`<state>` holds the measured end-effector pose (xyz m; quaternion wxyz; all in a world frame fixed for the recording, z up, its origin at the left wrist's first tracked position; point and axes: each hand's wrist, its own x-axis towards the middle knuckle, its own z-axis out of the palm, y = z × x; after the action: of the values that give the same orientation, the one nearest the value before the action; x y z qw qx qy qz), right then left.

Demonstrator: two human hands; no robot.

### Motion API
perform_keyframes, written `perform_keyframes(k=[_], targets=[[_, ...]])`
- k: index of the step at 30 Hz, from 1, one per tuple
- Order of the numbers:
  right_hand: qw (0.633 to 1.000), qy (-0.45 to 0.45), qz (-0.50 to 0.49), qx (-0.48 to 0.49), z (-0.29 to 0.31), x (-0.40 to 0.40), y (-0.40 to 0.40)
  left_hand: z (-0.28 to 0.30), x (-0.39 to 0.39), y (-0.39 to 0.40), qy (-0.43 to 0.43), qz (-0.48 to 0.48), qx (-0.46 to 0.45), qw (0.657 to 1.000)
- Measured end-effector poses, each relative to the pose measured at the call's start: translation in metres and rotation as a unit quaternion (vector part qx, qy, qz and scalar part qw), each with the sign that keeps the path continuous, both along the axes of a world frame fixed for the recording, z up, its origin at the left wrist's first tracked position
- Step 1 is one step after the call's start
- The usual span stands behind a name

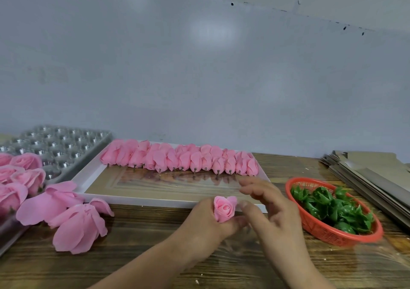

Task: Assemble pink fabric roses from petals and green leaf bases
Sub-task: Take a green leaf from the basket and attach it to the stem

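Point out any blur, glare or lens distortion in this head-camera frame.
Head view: the right hand is motion-blurred, its fingers smeared, while the left hand gripping the pink rose looks sharper; soft glare patches sit on the grey wall; the glossy tray mirrors the row of petal bundles; wide-angle distortion bows the table edge and the cardboard stack.
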<state>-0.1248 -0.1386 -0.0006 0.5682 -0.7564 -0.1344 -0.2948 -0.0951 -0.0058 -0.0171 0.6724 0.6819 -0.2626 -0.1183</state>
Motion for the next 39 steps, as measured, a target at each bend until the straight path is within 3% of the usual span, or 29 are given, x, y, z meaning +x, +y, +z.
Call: perform_keyframes(k=[3, 5, 11, 18, 26, 31, 34, 39], targets=[[0.987, 0.126, 0.033, 0.095, -0.001, 0.005, -0.005, -0.004, 0.002, 0.0, -0.032, 0.026, 0.029, 0.999], [0.979, 0.158, 0.05, 0.115, -0.001, 0.005, -0.003, -0.005, 0.003, -0.001, -0.05, 0.037, 0.026, 0.998], [0.984, 0.151, 0.064, 0.07, -0.001, 0.003, 0.0, -0.002, 0.001, -0.002, -0.064, 0.064, 0.012, 0.996], [0.989, 0.119, 0.079, 0.021, 0.003, -0.003, 0.004, 0.004, -0.003, -0.001, -0.05, 0.028, 0.015, 0.998], [0.986, 0.133, 0.064, 0.076, -0.002, 0.002, 0.001, -0.001, 0.001, 0.0, -0.095, 0.03, 0.039, 0.994], [0.984, 0.102, 0.015, 0.144, -0.005, 0.005, -0.001, -0.002, 0.003, 0.002, -0.036, 0.105, 0.021, 0.994], [0.98, 0.138, 0.038, 0.138, -0.01, 0.006, 0.003, -0.004, 0.005, 0.001, 0.021, 0.157, -0.054, 0.986], [0.977, 0.154, 0.097, 0.114, -0.019, 0.004, 0.017, -0.002, 0.007, -0.002, 0.163, 0.117, -0.194, 0.96]])
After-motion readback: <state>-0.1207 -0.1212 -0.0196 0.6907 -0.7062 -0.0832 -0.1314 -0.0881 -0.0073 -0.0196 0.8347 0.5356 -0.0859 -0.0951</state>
